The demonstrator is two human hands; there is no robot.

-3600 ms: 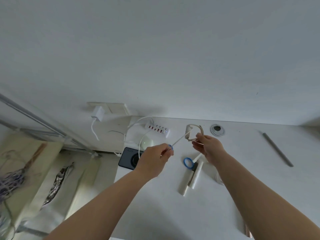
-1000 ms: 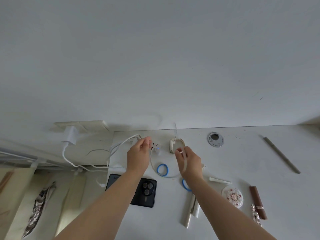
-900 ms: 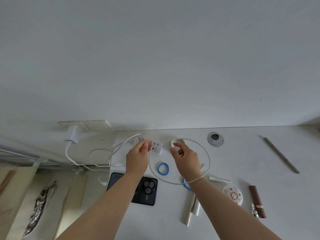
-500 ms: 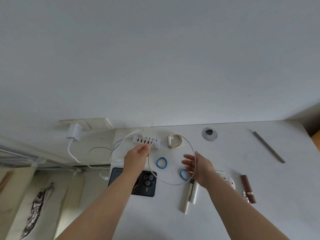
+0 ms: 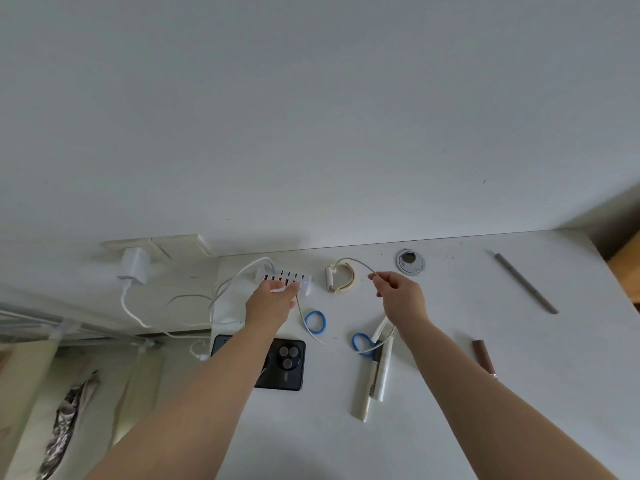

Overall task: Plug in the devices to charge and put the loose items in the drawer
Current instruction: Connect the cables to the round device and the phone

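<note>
Charging hub (image 5: 284, 279), white with a row of ports, is seen near the back edge of a white desk (image 5: 450, 341), left of centre. The left hand (image 5: 270, 303) is laid at the hub's front, fingers reaching to the ports; whether a plug is pinched there cannot be told. A thin white cable (image 5: 308, 323) is seen running from under that hand toward the viewer, past a blue band (image 5: 316, 321), then looping right across a second blue band (image 5: 362, 344) and up to the right hand (image 5: 398, 299). The cable is pinched between thumb and fingers of the right hand, which is raised above the desk. From the pinch the cable arcs back to a beige wristband device (image 5: 339, 278), which is set on its edge just right of the hub.

A dark phone (image 5: 287, 363) is laid camera-side up near the desk's left edge, partly hidden by the left forearm. Several pale pens (image 5: 375, 375) are laid together near the second blue band. A brown tube (image 5: 483, 355) is seen right of the right forearm. A grey pencil (image 5: 524, 284) is laid far right, and a round metal grommet (image 5: 409, 261) is set into the desk at the back. A white adapter (image 5: 133, 268) is plugged into a wall socket left of the desk.
</note>
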